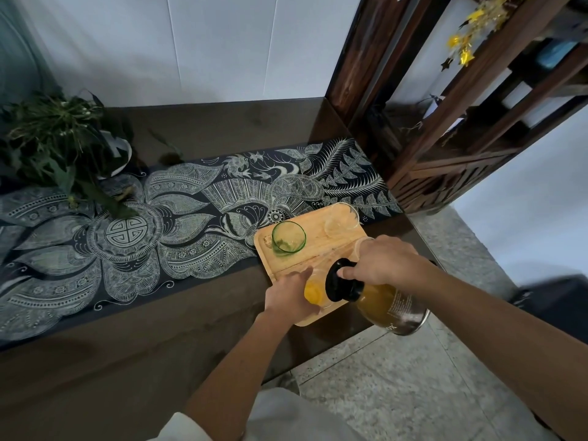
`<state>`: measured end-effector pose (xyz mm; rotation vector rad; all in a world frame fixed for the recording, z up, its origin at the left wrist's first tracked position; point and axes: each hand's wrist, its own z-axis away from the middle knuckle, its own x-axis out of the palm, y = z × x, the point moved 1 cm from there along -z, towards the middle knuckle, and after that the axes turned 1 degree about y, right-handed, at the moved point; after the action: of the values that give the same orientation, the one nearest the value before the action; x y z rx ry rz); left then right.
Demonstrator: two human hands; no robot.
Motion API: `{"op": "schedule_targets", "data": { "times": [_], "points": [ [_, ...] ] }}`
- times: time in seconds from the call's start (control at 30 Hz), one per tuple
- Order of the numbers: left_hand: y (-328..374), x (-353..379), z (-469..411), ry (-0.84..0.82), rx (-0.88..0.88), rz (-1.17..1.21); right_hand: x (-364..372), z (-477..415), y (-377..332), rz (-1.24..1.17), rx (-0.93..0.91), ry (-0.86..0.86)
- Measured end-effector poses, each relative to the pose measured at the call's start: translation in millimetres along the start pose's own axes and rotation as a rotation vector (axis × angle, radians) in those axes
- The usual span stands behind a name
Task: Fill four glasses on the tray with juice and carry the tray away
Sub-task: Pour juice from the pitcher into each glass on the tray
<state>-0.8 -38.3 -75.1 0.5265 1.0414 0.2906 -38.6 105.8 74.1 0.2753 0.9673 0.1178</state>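
A wooden tray (313, 249) lies at the table's right end. On it stand a green-tinted glass (288, 238), a clear glass (341, 219) at the far right and another clear glass (362, 245) mostly hidden behind my right hand. My left hand (291, 296) is wrapped around a clear glass (313, 292) at the tray's near edge, with orange juice in it. My right hand (386, 261) grips a juice jug (378, 299) with a black lid, tipped sideways so its spout is at that glass.
A dark patterned runner (178, 224) covers the brown table. A potted plant (60, 144) stands at the far left. A dark wooden shelf unit (451, 122) rises close behind the tray on the right. Speckled floor (413, 377) lies below.
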Motion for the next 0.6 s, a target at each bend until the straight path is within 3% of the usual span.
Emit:
{"op": "schedule_targets", "data": {
  "times": [0.6],
  "points": [
    [0.4, -1.5, 1.0, -0.016, 0.005, -0.005, -1.8, -1.1, 5.4, 0.026, 0.014, -0.019]
  ]
}}
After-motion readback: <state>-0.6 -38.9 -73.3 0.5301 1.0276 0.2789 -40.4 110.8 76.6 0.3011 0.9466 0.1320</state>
